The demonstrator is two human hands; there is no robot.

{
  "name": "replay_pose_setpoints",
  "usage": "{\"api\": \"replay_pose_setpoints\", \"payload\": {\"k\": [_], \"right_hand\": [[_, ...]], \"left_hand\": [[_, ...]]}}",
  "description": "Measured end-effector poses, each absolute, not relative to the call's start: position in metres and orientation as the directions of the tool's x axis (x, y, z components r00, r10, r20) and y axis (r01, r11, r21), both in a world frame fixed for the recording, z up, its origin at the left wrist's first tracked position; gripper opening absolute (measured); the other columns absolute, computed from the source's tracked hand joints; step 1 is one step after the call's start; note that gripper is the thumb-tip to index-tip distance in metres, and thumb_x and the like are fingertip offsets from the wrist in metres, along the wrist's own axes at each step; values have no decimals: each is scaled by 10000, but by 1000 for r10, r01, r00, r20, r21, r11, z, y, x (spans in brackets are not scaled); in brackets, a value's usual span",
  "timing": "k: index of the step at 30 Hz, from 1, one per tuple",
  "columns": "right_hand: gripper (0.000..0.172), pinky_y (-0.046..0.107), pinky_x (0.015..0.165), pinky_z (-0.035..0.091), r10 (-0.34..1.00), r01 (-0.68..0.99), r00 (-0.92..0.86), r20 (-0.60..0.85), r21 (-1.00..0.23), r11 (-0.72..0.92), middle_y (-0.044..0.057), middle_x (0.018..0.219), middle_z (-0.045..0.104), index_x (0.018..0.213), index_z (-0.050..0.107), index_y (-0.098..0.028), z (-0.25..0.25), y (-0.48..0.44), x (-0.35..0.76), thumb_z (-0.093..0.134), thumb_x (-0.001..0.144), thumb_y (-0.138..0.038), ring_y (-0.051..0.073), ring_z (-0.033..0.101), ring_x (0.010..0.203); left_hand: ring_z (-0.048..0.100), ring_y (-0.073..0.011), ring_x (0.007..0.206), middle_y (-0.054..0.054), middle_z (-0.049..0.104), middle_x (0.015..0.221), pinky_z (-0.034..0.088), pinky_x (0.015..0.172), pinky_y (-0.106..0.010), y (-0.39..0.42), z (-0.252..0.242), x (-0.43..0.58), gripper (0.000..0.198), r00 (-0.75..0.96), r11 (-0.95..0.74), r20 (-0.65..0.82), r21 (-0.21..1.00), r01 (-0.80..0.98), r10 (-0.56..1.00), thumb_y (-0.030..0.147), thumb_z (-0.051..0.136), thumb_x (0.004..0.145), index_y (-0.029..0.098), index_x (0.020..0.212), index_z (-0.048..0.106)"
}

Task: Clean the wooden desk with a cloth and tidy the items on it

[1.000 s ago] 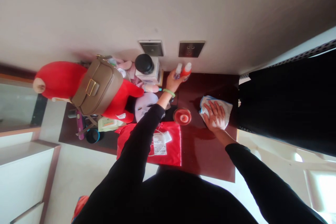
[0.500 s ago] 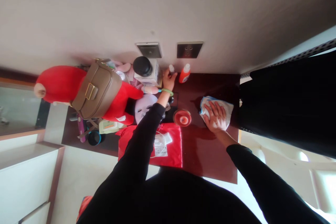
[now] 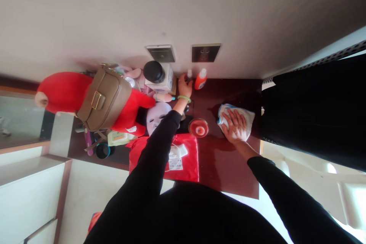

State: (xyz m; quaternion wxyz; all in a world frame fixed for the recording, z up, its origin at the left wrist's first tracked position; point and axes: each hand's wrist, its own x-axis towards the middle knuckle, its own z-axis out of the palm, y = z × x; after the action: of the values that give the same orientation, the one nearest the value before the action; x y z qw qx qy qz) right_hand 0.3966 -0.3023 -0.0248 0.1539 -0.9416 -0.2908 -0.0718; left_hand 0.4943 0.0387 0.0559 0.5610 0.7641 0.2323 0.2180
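Gripping a bottle (image 3: 189, 74), your left hand (image 3: 185, 87) could be bumping over the orange one (image 3: 201, 80) beside it, flat right hand (image 3: 236, 126) pressing cloth (image 3: 249, 117).

Glossy tabletop (image 3: 228, 171); matt cloth (image 3: 249, 117) at three o'clock; smooth leather-look handbag (image 3: 111, 108) at nine; shiny plastic packet (image 3: 191, 162) at seven.

A bare lane of tabletop (image 3: 225, 171) runs between the round red container (image 3: 198, 127) and the cloth (image 3: 248, 118) beneath the right hand (image 3: 236, 126). The orange bottle (image 3: 200, 80) and white box (image 3: 168, 80) restrict lateral passage beside the left hand (image 3: 185, 87).
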Motion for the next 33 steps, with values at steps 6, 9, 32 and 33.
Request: {"api": "replay_pose_setpoints", "payload": {"k": [6,9,32,33], "right_hand": [[541,640,1326,381,526,580,811,256,-240,-778,120,1689,569,1552,676,-210,-25,-301,397,506,1091,-435,398,457,1618],[549,657,1319,386,516,573,816,262,-245,-782,115,1683,575,1556,678,-218,-26,-301,397,500,1092,-452,395,466,1613],[520,607,1325,340,521,567,822,230,-238,-789,129,1665,584,1545,679,-224,-26,-301,399,523,1082,-403,362,441,1609],[516,600,1315,347,523,567,823,222,-243,-787,134,1660,586,1543,681,-222,-26,-302,399,525,1081,-394,362,448,1594]], "left_hand": [[704,-241,1138,-111,763,1176,539,1047,-397,27,53,473,329,739,-281,80,948,151,668,124,752,897,218,1212,733],[707,-220,915,-31,721,910,551,933,-347,18,50,470,371,793,-341,90,927,154,602,211,763,922,207,1292,741],[725,-310,1089,-90,736,1043,566,962,-390,-3,72,480,261,875,-479,148,872,104,460,341,956,830,232,968,764],[719,-301,1087,-92,731,1058,570,959,-390,-2,80,473,276,872,-489,182,869,74,455,361,958,824,227,950,752]]}}
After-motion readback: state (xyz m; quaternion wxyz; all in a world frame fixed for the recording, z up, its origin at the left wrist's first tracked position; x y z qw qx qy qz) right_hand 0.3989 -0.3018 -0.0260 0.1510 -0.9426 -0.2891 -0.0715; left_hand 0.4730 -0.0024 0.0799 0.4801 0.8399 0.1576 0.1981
